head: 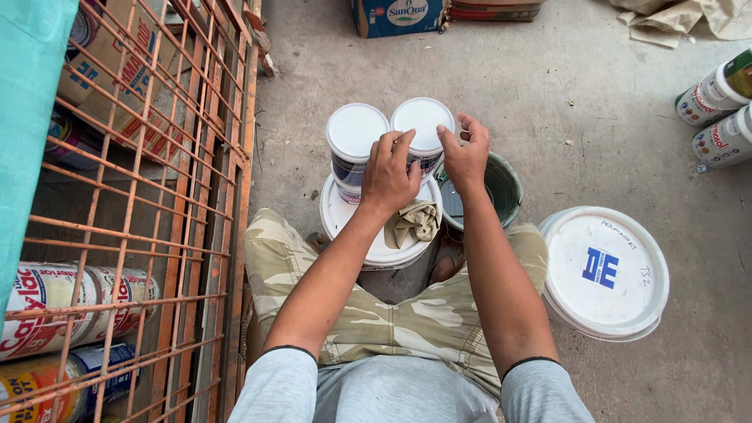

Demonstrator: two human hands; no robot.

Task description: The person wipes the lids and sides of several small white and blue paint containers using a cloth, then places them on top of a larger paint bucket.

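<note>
Two small paint cans with white lids stand side by side on a large white bucket lid (345,219). My left hand (389,174) and my right hand (465,153) both grip the right can (423,125) at its sides. The left can (356,133) stands free, touching the other. A crumpled beige rag (415,222) lies on the bucket lid just under my left wrist. I sit with knees apart in camouflage shorts, the bucket between my legs.
A green open pail (501,188) stands right of the bucket. A big white lidded bucket (605,272) sits at my right knee. An orange metal rack (157,196) with cans and boxes lines the left. More cans (717,94) lie far right on the concrete floor.
</note>
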